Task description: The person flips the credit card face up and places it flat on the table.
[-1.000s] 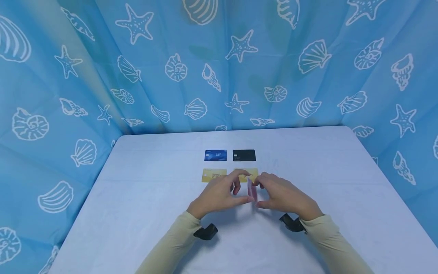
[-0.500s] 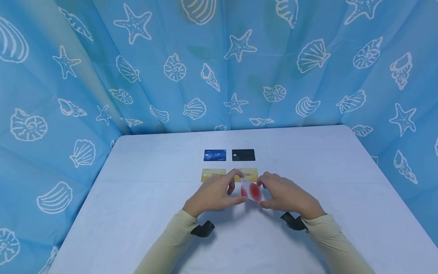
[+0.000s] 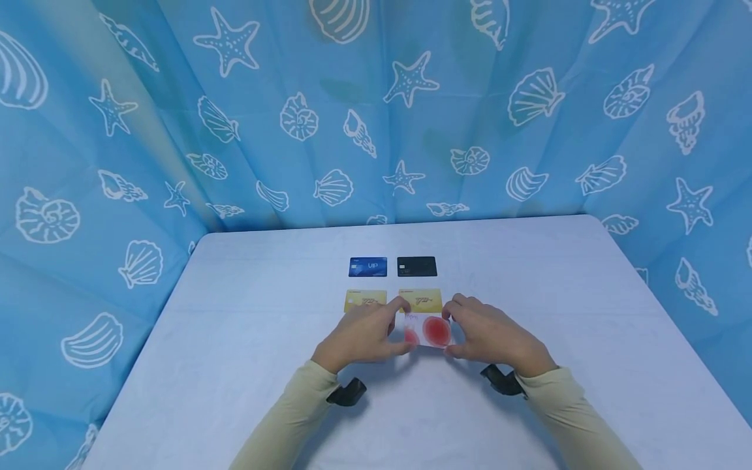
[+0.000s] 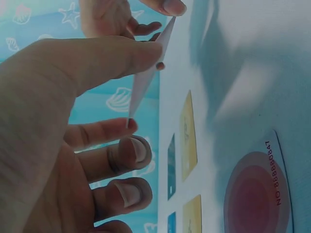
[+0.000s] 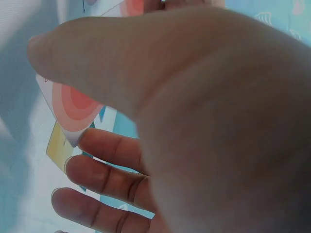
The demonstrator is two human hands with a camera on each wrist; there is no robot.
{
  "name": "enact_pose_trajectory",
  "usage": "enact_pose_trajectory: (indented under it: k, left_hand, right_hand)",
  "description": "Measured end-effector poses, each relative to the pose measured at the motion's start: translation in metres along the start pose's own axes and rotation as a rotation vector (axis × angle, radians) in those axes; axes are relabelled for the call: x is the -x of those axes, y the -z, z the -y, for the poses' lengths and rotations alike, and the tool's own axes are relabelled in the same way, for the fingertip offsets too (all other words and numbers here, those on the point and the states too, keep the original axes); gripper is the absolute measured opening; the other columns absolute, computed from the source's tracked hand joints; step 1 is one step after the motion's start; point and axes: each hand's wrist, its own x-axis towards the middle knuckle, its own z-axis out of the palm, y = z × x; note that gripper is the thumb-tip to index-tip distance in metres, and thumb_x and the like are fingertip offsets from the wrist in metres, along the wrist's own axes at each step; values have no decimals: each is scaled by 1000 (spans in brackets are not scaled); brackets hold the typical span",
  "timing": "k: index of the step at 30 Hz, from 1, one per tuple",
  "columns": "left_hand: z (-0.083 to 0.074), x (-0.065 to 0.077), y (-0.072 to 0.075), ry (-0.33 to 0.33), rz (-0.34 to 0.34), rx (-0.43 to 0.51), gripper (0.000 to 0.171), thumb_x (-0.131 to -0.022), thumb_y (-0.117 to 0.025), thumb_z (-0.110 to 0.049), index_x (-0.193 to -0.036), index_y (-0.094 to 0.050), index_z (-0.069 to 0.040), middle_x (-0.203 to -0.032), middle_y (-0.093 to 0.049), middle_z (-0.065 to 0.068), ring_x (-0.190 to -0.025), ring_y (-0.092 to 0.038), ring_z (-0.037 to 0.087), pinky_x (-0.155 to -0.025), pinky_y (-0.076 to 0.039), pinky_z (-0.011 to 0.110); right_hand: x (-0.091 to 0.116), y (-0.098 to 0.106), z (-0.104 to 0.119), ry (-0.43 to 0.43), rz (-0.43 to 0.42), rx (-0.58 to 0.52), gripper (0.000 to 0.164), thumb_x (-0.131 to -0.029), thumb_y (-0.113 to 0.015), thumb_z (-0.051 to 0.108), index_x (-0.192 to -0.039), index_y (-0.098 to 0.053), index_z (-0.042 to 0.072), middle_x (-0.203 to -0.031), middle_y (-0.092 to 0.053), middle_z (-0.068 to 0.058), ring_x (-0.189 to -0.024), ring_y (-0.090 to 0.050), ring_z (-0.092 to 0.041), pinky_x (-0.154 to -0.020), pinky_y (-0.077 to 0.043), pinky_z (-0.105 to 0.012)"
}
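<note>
A white card with red circles [image 3: 436,331] is held between the two hands, its printed face toward the head camera. The left hand [image 3: 361,334] holds its left end with thumb and index finger; in the left wrist view the card [image 4: 144,85] appears nearly edge-on, raised off the table. At the right end, the right hand [image 3: 493,334] grips the corners between thumb and index finger. The right wrist view shows the card's circles [image 5: 75,109] partly behind the thumb. Another card with red circles and a number [image 4: 252,194] lies flat on the table below the left hand.
Beyond the hands lie two yellow cards, one left [image 3: 358,299] and one right [image 3: 420,300]. Behind them are a blue VIP card [image 3: 368,267] and a black card [image 3: 417,266]. A white table [image 3: 247,326] spreads beneath, with a blue shell-patterned curtain [image 3: 352,150] behind.
The held card has turned from edge-on to showing its printed face. The left hand has shifted slightly left; the right hand has hardly moved.
</note>
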Motion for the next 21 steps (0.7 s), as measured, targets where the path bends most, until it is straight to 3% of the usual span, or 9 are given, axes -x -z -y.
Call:
enact_pose_trajectory:
  k: [7,16,21]
  left_hand:
    - [2,-2,-4,-16,14,-62,59,-87,-75,-54,-135,-57,-23,-74,-60,-10,-63,-54,6,-52,-41,22]
    - [4,-3,-8,-12,49,-87,58,-87,-76,-53,-133,-60,-22,-63,-47,-7,-51,-45,9,-48,-31,22]
    - [4,-4,-11,8,68,-86,58,-86,-78,-52,-132,-61,-22,-63,-46,-7,-51,-45,9,-48,-31,23]
  right_hand:
    - [-1,-2,3,-18,13,13,55,-75,-92,32,-119,-64,14,-116,-65,-5,-102,-61,-18,-88,-60,-41]
    - [-4,-6,3,-41,33,19,57,-74,-94,33,-119,-65,14,-117,-64,-4,-104,-61,-19,-89,-60,-42]
    - [-5,-9,4,-42,41,23,58,-74,-94,34,-120,-66,14,-118,-65,-4,-106,-61,-20,-91,-60,-44]
